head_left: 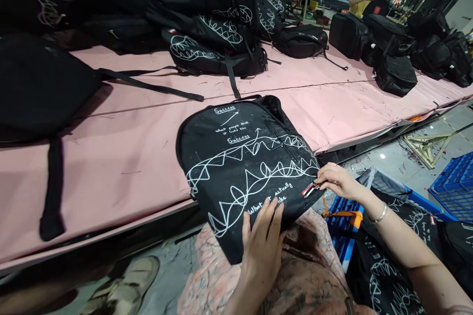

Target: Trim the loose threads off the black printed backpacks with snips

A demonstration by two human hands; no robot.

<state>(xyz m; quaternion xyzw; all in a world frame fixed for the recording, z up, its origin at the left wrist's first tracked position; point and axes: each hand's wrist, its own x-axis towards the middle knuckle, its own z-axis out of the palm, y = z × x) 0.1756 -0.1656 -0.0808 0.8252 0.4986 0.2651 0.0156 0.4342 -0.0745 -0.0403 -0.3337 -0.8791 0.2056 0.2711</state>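
Observation:
A black backpack (229, 167) with white lettering and looping white scribbles lies tilted, partly on the pink table edge and partly on my lap. My left hand (263, 241) rests on its lower front panel, fingers stretched out and slightly apart, covering some of the lettering. At the bag's lower right side, my right hand (334, 181) is closed in a pinch beside a small red and white tag (309, 189). Something small and dark shows at those fingertips, too small to make out. A bracelet circles my right wrist.
The pink-covered table (148, 167) carries more black backpacks (218, 51), with a large one (40, 88) at left trailing straps. On the right, a blue crate (343, 241) holds printed bags, and another blue crate (456, 184) stands beyond. A person (357, 4) in yellow is far back.

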